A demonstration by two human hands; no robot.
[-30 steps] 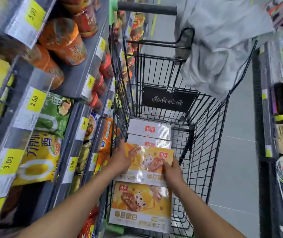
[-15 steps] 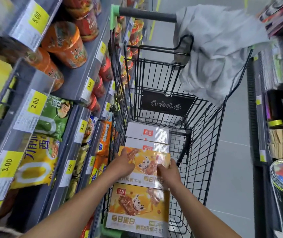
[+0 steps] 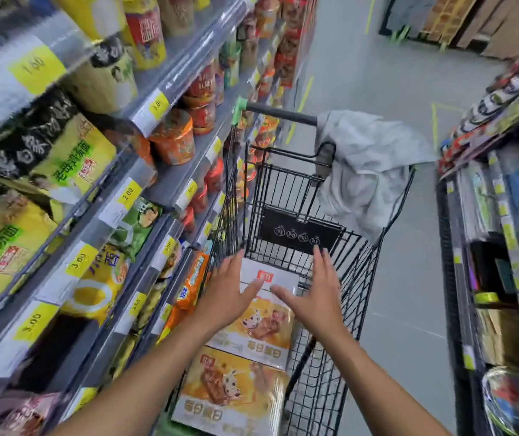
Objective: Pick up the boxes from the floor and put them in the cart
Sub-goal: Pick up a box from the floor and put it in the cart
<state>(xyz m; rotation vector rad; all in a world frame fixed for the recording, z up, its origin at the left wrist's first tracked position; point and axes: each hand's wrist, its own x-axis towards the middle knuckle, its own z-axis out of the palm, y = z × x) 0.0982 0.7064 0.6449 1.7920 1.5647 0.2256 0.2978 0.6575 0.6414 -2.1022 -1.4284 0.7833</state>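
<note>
A black wire shopping cart (image 3: 365, 278) stands in the aisle before me. Inside it lie two yellow boxes with a cow picture: a near yellow box (image 3: 233, 394) and a second yellow box (image 3: 261, 328) beyond it. A white box (image 3: 270, 276) with a red logo sits further in. My left hand (image 3: 230, 294) and my right hand (image 3: 315, 291) hover above the boxes with fingers spread, holding nothing. My forearms hide parts of the boxes.
A grey cloth (image 3: 365, 171) hangs over the cart's far right rim by the handle (image 3: 280, 111). Stocked shelves (image 3: 72, 215) run close along the left, more shelves (image 3: 503, 247) on the right. Grey floor (image 3: 409, 294) lies between cart and right shelves.
Both hands have let go of the second yellow box, which now lies in the cart, and lifted with fingers spread. The view has tilted up along the aisle.
</note>
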